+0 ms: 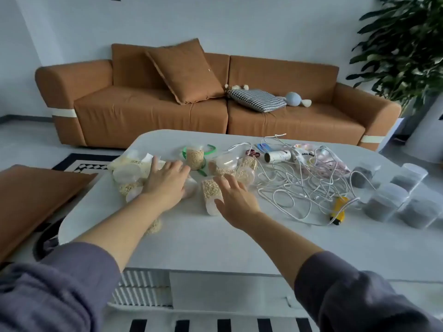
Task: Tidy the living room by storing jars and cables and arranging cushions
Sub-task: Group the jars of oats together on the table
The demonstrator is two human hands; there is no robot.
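Both hands reach over the pale grey worktop (215,238), fingers spread and straight, gripping nothing. The left hand (165,182) rests among clear plastic jars of pale grain (195,158). The right hand (236,200) touches a toppled clear grain jar (211,194). A tangle of white cables (299,185) lies beside them, and a brown square cushion (184,70) leans on the orange-brown sofa (299,121).

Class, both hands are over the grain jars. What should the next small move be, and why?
Probably the right hand should curl round the grain jar lying on its side beneath it and lift it. That hand is spread and grips nothing, and the left hand is spread over other jars.
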